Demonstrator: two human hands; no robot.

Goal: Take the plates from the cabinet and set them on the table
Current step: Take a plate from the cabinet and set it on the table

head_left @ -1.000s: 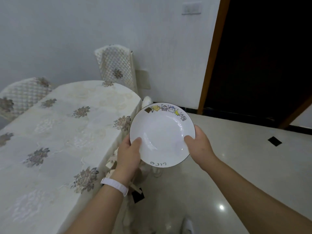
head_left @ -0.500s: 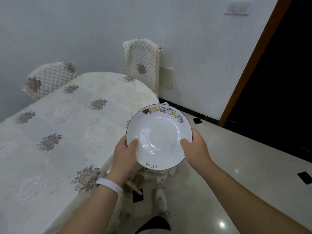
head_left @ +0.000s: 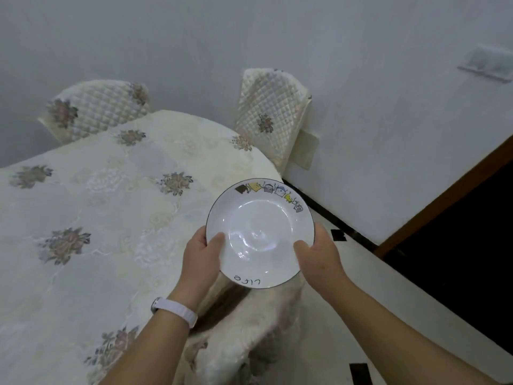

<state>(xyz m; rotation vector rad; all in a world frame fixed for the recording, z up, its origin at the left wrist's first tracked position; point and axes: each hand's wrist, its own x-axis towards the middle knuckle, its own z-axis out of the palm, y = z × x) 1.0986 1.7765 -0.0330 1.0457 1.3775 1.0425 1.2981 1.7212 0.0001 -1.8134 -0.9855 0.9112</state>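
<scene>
Cream floral tablecloth (head_left: 83, 218) covers the table edge beneath the white plate (head_left: 259, 232). I see my left hand (head_left: 201, 262) and right hand (head_left: 322, 259) grasping opposite rims, thumbs on top, other fingers hidden underneath.

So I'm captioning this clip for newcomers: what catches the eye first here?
The white plate with cartoon figures along its rim, held at centre by the left hand and right hand. Under and left of it spreads the table in a cream floral cloth, with two quilted chairs behind.

Table (head_left: 83, 245) top bare; chairs (head_left: 272, 112) far side.
</scene>
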